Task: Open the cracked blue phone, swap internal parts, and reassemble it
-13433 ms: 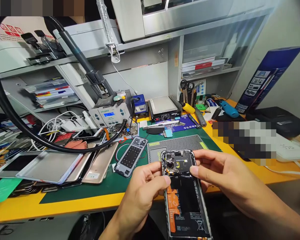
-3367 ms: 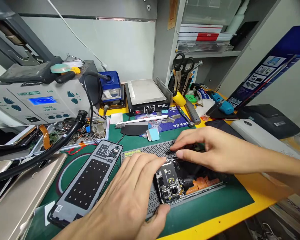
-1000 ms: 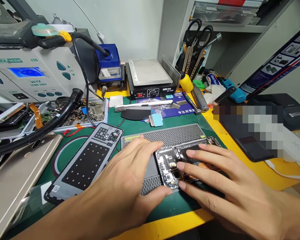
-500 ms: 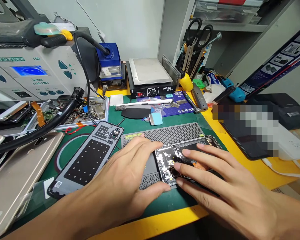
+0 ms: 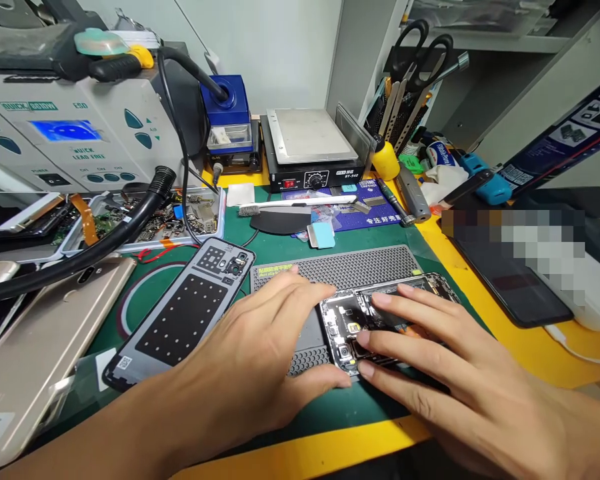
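Observation:
An opened phone (image 5: 347,319), its circuit board and camera parts bare, lies on a grey honeycomb-textured mat (image 5: 375,261). My left hand (image 5: 260,340) spans the phone's left end, forefinger at the far corner and thumb at the near corner. My right hand (image 5: 460,373) rests over the phone with its fingers stretched and spread, the tips touching the inside near the board. That hand hides much of the phone's right part. Left of my left hand lies a detached phone back panel (image 5: 183,320) with black dotted padding, its inner side up.
A hot-air station (image 5: 70,133) with a black hose stands at the left, beside a tray of circuit boards (image 5: 222,223) and a gold phone (image 5: 55,347). Behind are a heating plate (image 5: 313,137) and a brush (image 5: 300,205). A black phone (image 5: 510,280) lies at the right.
The whole view has shifted slightly, so the scene sits further right. Both hands keep nearly the same place on the phone.

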`<action>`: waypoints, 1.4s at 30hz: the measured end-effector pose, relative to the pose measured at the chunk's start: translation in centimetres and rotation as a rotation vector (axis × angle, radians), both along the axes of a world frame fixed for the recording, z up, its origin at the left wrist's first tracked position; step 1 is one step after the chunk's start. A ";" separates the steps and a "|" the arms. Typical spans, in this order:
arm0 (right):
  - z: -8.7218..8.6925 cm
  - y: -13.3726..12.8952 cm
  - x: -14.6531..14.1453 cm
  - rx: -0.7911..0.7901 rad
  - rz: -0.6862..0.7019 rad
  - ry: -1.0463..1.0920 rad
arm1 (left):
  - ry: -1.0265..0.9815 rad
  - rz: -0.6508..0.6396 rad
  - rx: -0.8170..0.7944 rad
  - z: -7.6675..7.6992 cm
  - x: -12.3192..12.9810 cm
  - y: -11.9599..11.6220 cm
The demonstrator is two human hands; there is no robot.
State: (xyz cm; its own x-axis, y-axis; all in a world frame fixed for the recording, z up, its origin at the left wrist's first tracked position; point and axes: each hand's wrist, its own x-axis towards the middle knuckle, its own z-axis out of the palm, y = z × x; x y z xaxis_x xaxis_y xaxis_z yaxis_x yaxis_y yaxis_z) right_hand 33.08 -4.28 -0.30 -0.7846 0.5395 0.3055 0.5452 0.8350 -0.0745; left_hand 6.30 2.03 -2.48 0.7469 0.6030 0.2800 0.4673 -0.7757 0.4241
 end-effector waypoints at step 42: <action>4.1 2.7 1.0 -0.740 -0.762 0.070 | -0.081 0.014 0.039 -0.2 0.4 -1.0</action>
State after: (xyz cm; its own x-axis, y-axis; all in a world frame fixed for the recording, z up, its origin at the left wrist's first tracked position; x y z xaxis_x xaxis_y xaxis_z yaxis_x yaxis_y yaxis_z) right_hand 34.08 -1.60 3.79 -0.1553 0.9507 -0.2683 0.8798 0.0096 -0.4752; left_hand 6.74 1.02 -2.64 0.7123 0.6009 0.3627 0.4440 -0.7860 0.4302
